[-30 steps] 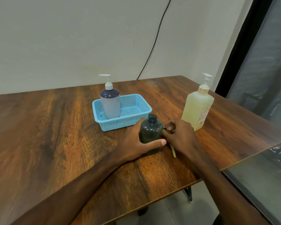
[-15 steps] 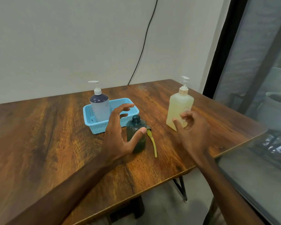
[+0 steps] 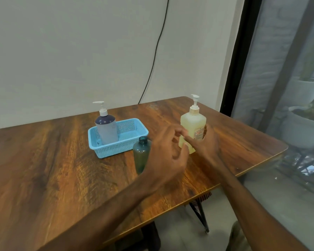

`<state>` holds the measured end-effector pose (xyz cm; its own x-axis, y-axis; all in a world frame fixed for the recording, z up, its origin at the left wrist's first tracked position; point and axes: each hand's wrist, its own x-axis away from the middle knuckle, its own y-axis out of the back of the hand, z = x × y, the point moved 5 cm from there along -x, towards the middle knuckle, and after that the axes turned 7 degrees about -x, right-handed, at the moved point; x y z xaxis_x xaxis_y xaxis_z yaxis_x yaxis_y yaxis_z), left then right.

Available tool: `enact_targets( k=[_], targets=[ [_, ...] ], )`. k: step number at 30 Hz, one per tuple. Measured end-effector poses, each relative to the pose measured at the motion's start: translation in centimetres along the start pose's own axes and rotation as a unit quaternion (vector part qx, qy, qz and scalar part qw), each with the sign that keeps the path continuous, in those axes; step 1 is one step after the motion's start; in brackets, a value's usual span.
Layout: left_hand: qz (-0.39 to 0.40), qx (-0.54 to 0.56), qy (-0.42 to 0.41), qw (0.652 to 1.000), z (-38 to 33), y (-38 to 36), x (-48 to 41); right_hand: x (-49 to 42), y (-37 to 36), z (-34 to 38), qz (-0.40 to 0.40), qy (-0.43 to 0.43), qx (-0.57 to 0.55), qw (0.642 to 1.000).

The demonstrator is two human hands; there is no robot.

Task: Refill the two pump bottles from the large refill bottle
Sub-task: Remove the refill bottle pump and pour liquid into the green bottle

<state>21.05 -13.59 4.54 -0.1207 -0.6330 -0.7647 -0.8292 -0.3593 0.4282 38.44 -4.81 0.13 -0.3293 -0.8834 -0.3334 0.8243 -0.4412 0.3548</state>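
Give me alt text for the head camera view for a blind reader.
Both hands reach for a pale yellow pump bottle on a wooden table, the right hand at it, the left hand just short. Nearby stands an uncapped dark green bottle; a blue basket holds a grey pump bottle.

**Layout on the table [image 3: 53, 169]**

I am seeing the pump bottle [image 3: 106, 130] standing in the basket [image 3: 116, 151], at its left end. The capless bottle [image 3: 140, 154] is standing just before the basket's right corner, the large refill bottle [image 3: 193, 124] farther right.

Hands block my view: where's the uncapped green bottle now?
Head view, centre: the green bottle stands upright on the table, just in front of the blue basket, partly behind the left hand.
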Motion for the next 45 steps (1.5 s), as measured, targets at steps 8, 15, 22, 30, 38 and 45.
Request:
enact_targets(
  k=[8,15,22,30,38,45],
  targets=[
    [0.059,0.020,0.158,0.986,2.3,-5.9,-1.5,4.7,1.0,0.8,0.011,0.049,0.015,0.999],
    [0.102,0.062,0.178,0.977,4.5,-7.7,-3.3,4.4,4.1,0.9,0.096,0.027,-0.034,0.994],
    [0.075,0.077,0.154,0.982,5.5,-8.4,-2.8,1.6,4.4,6.6,0.028,0.109,-0.088,0.990],
    [0.051,0.064,0.141,0.987,6.1,-8.4,-3.0,0.3,2.8,7.1,-0.020,0.138,-0.083,0.987],
    [0.048,0.083,0.125,0.988,6.2,-7.7,-3.4,-1.1,2.7,6.0,0.174,0.079,-0.215,0.958],
    [0.041,0.086,0.124,0.988,5.9,-7.4,-3.1,-0.5,2.8,5.8,0.116,0.065,-0.216,0.967]
  ],
)
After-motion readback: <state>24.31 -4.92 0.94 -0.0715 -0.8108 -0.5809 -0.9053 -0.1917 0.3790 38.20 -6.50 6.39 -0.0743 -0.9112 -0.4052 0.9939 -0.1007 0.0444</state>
